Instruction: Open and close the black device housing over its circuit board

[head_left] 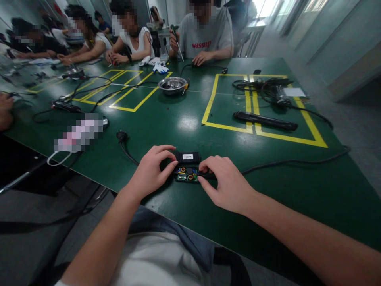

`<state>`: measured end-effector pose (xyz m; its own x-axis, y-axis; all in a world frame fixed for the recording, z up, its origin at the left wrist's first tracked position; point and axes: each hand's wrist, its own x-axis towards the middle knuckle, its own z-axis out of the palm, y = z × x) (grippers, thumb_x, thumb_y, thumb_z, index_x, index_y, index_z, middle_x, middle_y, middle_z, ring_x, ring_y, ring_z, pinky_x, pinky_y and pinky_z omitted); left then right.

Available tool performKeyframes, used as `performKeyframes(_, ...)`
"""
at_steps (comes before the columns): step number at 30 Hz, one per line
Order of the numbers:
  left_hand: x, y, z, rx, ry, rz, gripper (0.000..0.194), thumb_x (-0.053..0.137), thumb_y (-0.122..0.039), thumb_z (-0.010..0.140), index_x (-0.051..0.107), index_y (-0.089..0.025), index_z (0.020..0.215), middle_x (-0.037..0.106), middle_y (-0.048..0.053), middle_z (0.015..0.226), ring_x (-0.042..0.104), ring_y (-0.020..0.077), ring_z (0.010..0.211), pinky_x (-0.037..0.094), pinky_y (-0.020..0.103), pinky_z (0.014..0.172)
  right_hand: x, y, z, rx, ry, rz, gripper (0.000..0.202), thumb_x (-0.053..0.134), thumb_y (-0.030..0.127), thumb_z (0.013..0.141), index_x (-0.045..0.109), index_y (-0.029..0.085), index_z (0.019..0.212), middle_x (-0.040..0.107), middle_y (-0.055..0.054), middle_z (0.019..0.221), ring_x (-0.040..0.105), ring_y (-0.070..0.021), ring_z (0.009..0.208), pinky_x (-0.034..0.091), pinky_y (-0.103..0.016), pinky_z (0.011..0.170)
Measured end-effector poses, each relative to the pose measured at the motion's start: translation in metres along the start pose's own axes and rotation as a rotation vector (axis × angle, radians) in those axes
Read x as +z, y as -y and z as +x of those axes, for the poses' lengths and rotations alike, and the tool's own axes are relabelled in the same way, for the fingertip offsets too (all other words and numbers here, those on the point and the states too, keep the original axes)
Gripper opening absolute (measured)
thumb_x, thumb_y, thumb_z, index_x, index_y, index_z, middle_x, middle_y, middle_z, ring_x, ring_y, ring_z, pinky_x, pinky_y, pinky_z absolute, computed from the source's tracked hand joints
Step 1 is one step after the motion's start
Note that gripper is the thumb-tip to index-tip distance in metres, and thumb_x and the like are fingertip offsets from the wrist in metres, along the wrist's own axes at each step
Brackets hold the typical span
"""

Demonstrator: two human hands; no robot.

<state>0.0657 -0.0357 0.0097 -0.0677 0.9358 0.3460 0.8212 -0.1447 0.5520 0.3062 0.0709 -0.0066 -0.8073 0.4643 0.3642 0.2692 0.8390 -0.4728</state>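
On the green table in front of me lies an open black case (187,180) with a circuit board (186,174) showing, two copper coils on it. Its black cover (188,157) with a white label sits just behind it. My left hand (155,169) is at the left end, thumb and fingers curved around the corner where case and cover meet. At the right end, my right hand (223,180) pinches the black cable where it enters the case. The cable (297,161) runs off to the right; a plug (122,137) on a cord lies to the left.
A metal bowl (172,85) stands farther back on the table (178,137). Back right, a long black tool (264,120) and tangled cables (270,89) lie within yellow tape. A pinkish pixelated item (80,133) is at left. Several people sit across, one holding a screwdriver (178,43).
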Motion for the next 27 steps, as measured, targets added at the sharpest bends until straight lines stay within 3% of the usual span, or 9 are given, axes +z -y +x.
performKeyframes(5, -0.0092, -0.0040, -0.0032, 0.105, 0.134, -0.052, 0.005, 0.065, -0.022, 0.095, 0.069, -0.019, 0.094, 0.071, 0.005, 0.094, 0.066, 0.0208, 0.085, 0.051, 0.032, 0.077, 0.0021, -0.0011, -0.0014, 0.010, 0.002, -0.008, 0.006, 0.061, 0.016, 0.096, 0.062, 0.022, 0.098, 0.070, -0.004, 0.088, 0.066, -0.0233, 0.079, 0.045, -0.037, 0.074)
performKeyframes(8, -0.0089, -0.0049, -0.0049, 0.114, 0.155, -0.043, 0.007, 0.063, -0.018, 0.096, 0.067, -0.019, 0.090, 0.067, 0.002, 0.085, 0.063, 0.0180, 0.078, 0.047, 0.030, 0.070, 0.0031, -0.0008, -0.0025, 0.043, 0.009, 0.002, 0.006, 0.065, 0.019, 0.097, 0.063, 0.022, 0.101, 0.071, -0.004, 0.090, 0.068, -0.0227, 0.079, 0.047, -0.035, 0.071)
performKeyframes(18, -0.0076, -0.0072, -0.0046, 0.151, -0.011, -0.122, 0.008, 0.067, -0.017, 0.098, 0.071, -0.018, 0.091, 0.064, 0.003, 0.096, 0.059, 0.0123, 0.074, 0.048, 0.025, 0.065, 0.0003, 0.0019, -0.0027, 0.030, -0.107, 0.083, 0.006, 0.065, 0.021, 0.098, 0.064, 0.022, 0.104, 0.070, -0.004, 0.094, 0.070, -0.0210, 0.081, 0.051, -0.033, 0.069)
performKeyframes(27, -0.0072, -0.0052, -0.0043, 0.126, 0.060, -0.096, 0.009, 0.067, -0.019, 0.093, 0.076, -0.017, 0.094, 0.072, 0.005, 0.096, 0.067, 0.0154, 0.076, 0.052, 0.028, 0.068, 0.0015, 0.0021, -0.0033, 0.002, -0.115, 0.074, 0.008, 0.064, 0.020, 0.097, 0.067, 0.022, 0.104, 0.072, -0.006, 0.097, 0.071, -0.0232, 0.083, 0.055, -0.037, 0.074)
